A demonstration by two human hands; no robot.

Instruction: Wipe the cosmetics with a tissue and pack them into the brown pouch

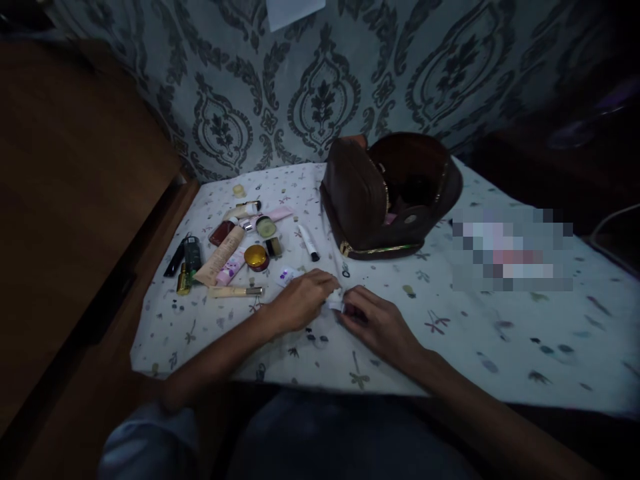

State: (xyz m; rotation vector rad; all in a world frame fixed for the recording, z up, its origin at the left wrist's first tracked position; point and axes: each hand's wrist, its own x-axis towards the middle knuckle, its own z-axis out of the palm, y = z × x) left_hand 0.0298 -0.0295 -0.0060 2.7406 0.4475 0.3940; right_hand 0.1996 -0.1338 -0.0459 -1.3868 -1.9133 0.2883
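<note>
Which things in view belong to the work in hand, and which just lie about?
Seemingly in use:
white tube
left hand, holding it
right hand, at one end

Seemingly just lying about:
brown bag, open
beige tube
gold-lidded jar
black-capped tube

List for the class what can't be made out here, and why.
All in the head view:
Part of the white tube: covered by the left hand.
Anything inside the right hand: hidden by it.
Depths of the brown bag: lost in shadow.
Things under the pixelated patch: blurred out.
The white sheet: cut off by the top edge.
</note>
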